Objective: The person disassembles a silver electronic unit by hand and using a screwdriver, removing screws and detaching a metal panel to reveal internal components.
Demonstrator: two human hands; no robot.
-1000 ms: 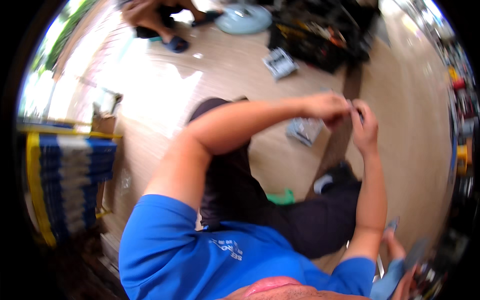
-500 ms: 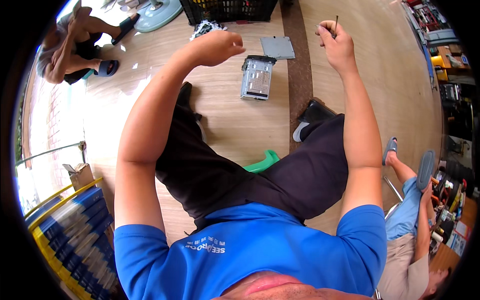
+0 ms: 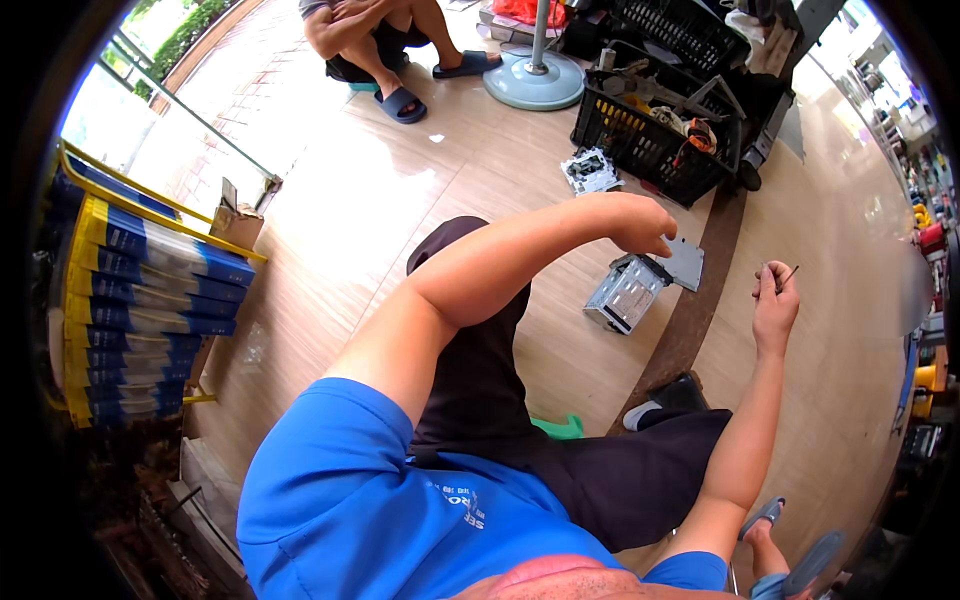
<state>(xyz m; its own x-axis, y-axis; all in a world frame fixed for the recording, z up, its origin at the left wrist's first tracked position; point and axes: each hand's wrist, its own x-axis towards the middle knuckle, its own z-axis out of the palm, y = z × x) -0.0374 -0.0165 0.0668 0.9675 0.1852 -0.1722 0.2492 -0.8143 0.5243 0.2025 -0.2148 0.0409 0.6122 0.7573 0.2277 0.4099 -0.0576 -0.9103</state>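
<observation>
A silver metal box, like a car stereo unit [image 3: 628, 293], rests on the floor in front of me. A flat grey metal plate [image 3: 684, 264] lies just beyond it. My left hand [image 3: 643, 224] hangs above the box's far end, its fingers loosely bent and nothing visible in them. Off to the right, my right hand [image 3: 775, 300] is closed on a thin dark screwdriver [image 3: 790, 277], whose shaft sticks out past the fingers. Something small shows at the fingertips of that hand, too small to name. Part of the plate is hidden behind my left hand.
A black plastic crate [image 3: 650, 130] of tools and parts stands beyond the box, with a white metal frame [image 3: 591, 171] beside it. A round fan base [image 3: 535, 80] is farther back. One person [image 3: 375, 40] sits at the far left. Boxes fill a yellow rack [image 3: 150, 300] at left.
My view has swung to the left, so the floor items appear farther right and tilted. The right hand still grips the screwdriver. The left hand remains near the metal box.
</observation>
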